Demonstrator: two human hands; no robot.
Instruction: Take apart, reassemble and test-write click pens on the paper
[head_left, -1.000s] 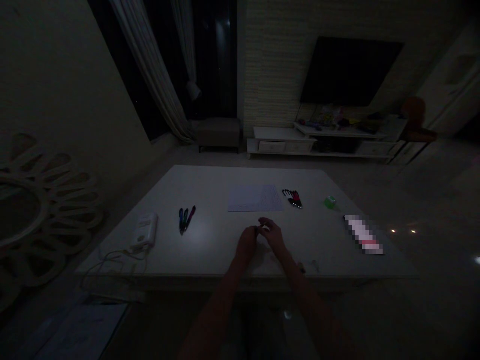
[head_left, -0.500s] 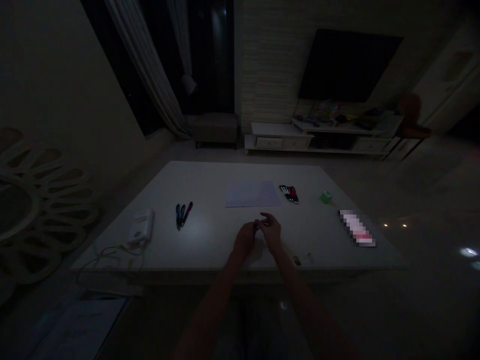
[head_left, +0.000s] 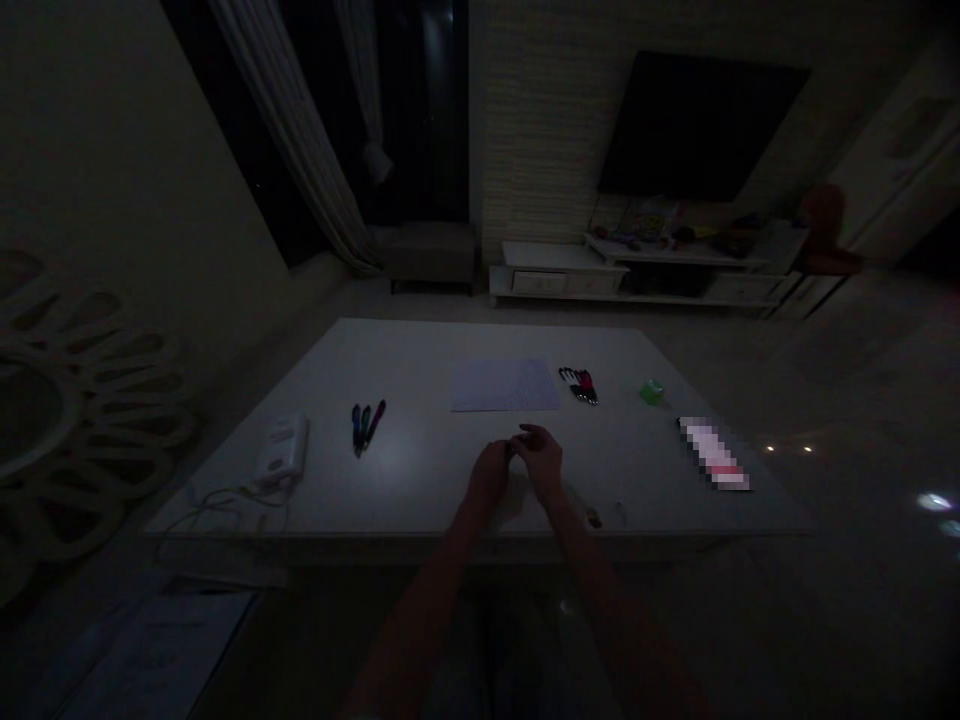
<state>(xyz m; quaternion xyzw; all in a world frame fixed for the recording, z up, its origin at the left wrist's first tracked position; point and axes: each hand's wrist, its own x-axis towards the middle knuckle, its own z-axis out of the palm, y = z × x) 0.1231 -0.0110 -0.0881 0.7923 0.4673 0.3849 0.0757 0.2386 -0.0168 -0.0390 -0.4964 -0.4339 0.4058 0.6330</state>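
My left hand [head_left: 490, 473] meets my right hand [head_left: 543, 465] — their grip too dark to tell — paper [head_left: 505, 385] at twelve o'clock.

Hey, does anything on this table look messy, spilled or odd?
The pale cable: it lies in untidy loops at the near left corner of the table, beside the white box. I see no spill around the left hand or right hand, though dim light could hide small damage.
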